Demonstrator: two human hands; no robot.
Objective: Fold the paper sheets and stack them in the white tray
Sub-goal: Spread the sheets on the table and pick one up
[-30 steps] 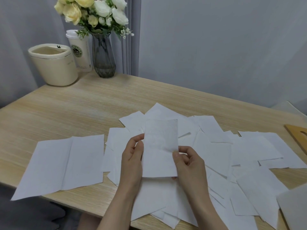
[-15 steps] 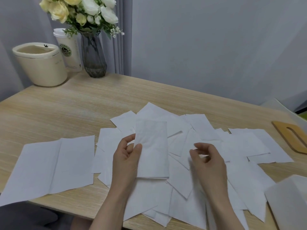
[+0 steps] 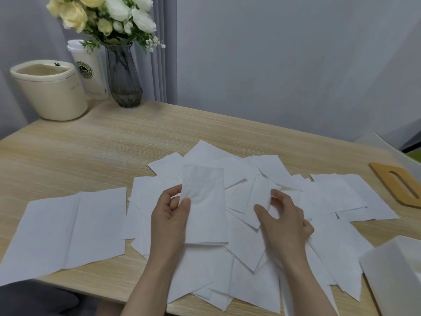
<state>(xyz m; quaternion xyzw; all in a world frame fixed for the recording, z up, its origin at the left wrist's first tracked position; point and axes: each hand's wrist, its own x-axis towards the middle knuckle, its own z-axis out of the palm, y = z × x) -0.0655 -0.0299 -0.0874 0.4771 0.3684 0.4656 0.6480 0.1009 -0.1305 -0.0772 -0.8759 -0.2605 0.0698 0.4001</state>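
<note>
Two hands are seen above a wooden table [image 3: 91,142]. One folded sheet [image 3: 205,208] is held upright by the left hand [image 3: 169,217], pinched along its left edge between thumb and curled fingers. The right hand [image 3: 284,222] hovers over the pile of loose sheets [image 3: 262,247], its thumb and fingers moderately spread and bent — whether paper is touched cannot be told. The sheets in the pile overlap too much to be counted; several hang over the near table edge. One larger creased sheet [image 3: 68,231] lies apart on the left. One white tray [image 3: 396,274] is cut off at the near right corner, just beside the pile. At the far left stand one vase of flowers [image 3: 124,76], one paper cup [image 3: 90,69] and one cream tub [image 3: 50,90]; open wood is left between them and the pile. One wooden board [image 3: 398,185] lies at the right edge.
</note>
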